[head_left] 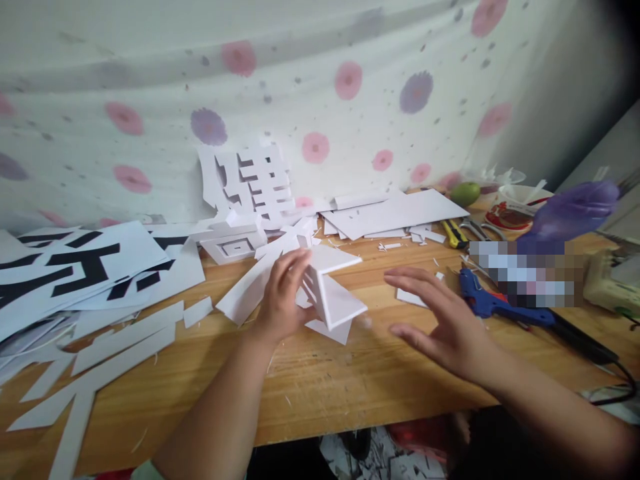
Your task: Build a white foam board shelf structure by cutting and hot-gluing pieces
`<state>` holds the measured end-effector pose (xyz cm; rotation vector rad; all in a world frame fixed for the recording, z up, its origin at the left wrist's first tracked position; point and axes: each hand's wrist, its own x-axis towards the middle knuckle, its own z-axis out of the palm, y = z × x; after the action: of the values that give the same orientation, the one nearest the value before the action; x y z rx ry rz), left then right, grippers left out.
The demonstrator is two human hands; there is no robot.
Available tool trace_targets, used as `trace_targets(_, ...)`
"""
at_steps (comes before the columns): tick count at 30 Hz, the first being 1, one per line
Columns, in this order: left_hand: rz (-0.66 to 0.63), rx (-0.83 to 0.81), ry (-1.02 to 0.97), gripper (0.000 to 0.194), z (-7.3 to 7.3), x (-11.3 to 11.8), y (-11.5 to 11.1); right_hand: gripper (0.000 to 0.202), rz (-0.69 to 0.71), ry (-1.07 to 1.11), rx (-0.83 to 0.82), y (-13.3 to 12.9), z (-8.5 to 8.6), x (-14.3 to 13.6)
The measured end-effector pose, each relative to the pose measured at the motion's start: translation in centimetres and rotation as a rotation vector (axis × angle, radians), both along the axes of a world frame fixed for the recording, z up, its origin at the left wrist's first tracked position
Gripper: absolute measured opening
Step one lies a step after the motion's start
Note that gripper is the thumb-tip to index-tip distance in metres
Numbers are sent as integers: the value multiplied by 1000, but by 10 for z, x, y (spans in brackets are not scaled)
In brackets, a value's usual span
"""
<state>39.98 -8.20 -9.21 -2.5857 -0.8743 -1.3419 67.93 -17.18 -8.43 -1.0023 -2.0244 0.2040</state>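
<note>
Left hand: fingers and thumb curled partly closed, this hand (281,303) has hold of a folded white piece (345,301) by its left side.
Folded piece: in the grip, its two flaps jutting to the right, one above the other, joined by an upright wall.
Right hand: to the right of the grip and apart from the piece, this hand (453,330) is spread, thumb well off the fingers, holding nothing.
Under the grip: a white scrap (336,333) lies on the wooden table (320,393).
Behind the grip, leftward: a boxy white form (253,230) with a framed rectangle on its front; behind it stands a white cut-out character (209,180).
Behind the grip, rightward: stacked white boards (400,212), then a yellow cutter (455,235) and a green fruit (465,193).
Right of the grip, past the right hand: a blue glue gun (480,301).
Left of the grip: white strips (125,348); farther out, sheets printed in black (135,253).
Farthest back: a spotted curtain (280,80).
</note>
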Motion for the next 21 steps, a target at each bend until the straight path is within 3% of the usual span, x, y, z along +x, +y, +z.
trace_targets(3,-53,68,167,85,2,12,-10,82,9,-106,121,-6,3,-18)
trace_targets(5,-52,59,233,89,3,21,-18,91,-2,-155,143,-5,2,-27)
trace_targets(10,-145,-20,257,95,7,23,-22,79,47,-124,98,4,-9,-28)
trace_targets(13,-123,-188,113,86,14,0,-10,64,-32,76,42,14,-12,-11)
trace_targets(15,18,-388,-2,71,17,-20,1,54,-128,348,-108,22,-13,6)
trace_targets(18,140,-717,314,58,14,-36,13,44,-177,778,-369,32,-13,27)
trace_targets(21,99,-852,590,68,2,-31,18,40,-164,901,-445,34,-14,37)
